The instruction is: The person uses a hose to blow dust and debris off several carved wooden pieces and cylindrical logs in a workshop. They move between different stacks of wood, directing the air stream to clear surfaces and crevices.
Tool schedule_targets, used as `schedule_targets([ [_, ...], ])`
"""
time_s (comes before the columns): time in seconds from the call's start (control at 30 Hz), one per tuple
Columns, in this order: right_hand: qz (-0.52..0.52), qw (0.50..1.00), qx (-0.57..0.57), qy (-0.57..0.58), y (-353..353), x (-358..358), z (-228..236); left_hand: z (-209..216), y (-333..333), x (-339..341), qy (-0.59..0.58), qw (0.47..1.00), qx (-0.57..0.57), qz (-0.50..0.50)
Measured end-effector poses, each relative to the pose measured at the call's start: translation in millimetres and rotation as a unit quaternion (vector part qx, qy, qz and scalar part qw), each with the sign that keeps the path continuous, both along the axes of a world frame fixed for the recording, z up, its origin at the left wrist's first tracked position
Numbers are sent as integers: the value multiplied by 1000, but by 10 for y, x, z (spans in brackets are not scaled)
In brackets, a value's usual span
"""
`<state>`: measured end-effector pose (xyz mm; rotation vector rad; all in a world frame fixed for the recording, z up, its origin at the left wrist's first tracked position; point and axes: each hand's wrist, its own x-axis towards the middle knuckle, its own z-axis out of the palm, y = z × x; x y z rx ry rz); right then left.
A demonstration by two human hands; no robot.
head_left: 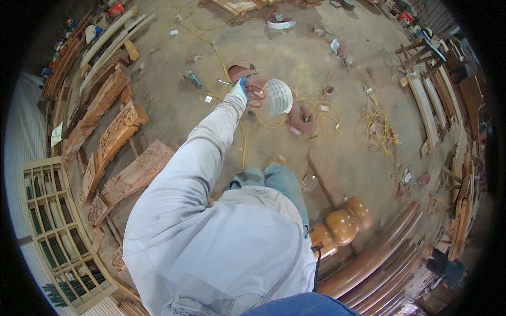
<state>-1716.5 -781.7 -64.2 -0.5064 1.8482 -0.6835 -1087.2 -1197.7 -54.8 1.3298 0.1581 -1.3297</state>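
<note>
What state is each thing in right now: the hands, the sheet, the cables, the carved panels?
Left hand: gloved, arm stretched forward, gripping the sheet.
White curled sandpaper-like sheet: held up, bent into a curve.
Right hand: not in view.
Yellow cable: loosely coiled on the floor.
Carved reddish wooden panels: lying flat on the floor.
Turned wooden post: lying down.

Left of frame: carved wooden panels point(118, 134), lattice window frame point(58, 231).
Centre right: yellow cable point(324, 118) coiled on floor.
Lower right: turned wooden post point(342, 224), curved rails point(385, 258).

I see no screens or signs; only a curled white printed sheet point(278, 96) held above the dusty floor point(295, 52), just beside my gloved hand point(241, 90).
</note>
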Motion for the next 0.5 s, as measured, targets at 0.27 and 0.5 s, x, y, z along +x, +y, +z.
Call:
schedule_targets([
  [0.27,-17,998,-23,-62,-2539,187,415,64,-1280,-206,55,972,-60,-220],
  [0.5,-106,993,-51,1,-3060,396,683,100,-2677,-49,67,983,56,-162],
])
